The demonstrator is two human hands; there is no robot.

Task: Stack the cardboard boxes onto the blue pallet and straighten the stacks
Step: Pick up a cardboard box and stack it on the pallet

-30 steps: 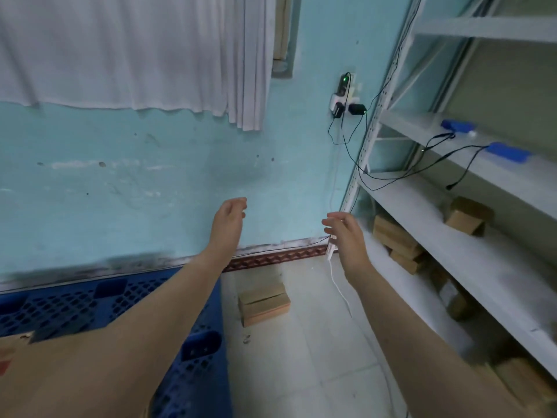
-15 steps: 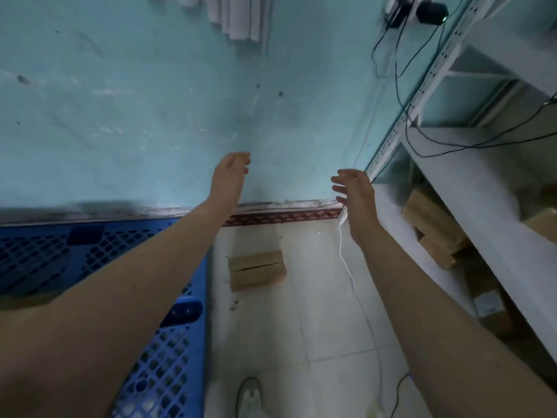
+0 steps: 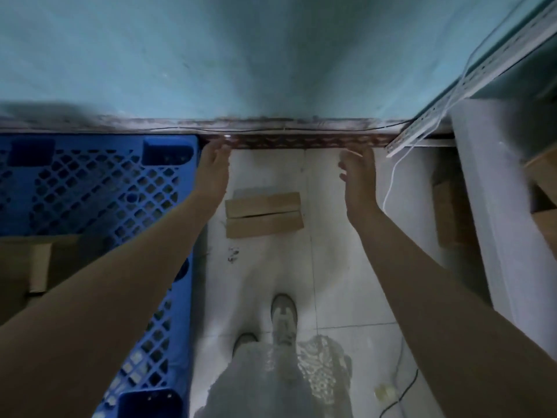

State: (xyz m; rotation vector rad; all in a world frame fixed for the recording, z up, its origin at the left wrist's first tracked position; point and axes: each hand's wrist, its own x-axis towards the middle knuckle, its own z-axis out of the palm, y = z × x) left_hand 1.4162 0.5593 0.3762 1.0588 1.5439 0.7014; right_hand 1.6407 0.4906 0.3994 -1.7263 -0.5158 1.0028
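Observation:
A flat cardboard box (image 3: 263,214) lies on the white tiled floor between my two outstretched arms, its top flaps meeting along a seam. My left hand (image 3: 214,170) hovers open above and left of it, fingers pointing at the wall. My right hand (image 3: 358,176) is open too, palm turned inward, above and right of the box. Neither hand touches it. The blue lattice pallet (image 3: 90,188) fills the left side. Another cardboard box (image 3: 36,267) sits on the pallet at the left edge, partly hidden by my left forearm.
A white metal shelf unit (image 3: 497,206) stands on the right with cardboard boxes (image 3: 449,212) under and on it. White cables (image 3: 391,182) hang from its post. The turquoise wall (image 3: 271,55) is close ahead. My shoes (image 3: 283,315) stand on the tiles below the box.
The view has tilted down from the wall to the floor. Both hands have lowered toward the box on the tiles and now flank it from above.

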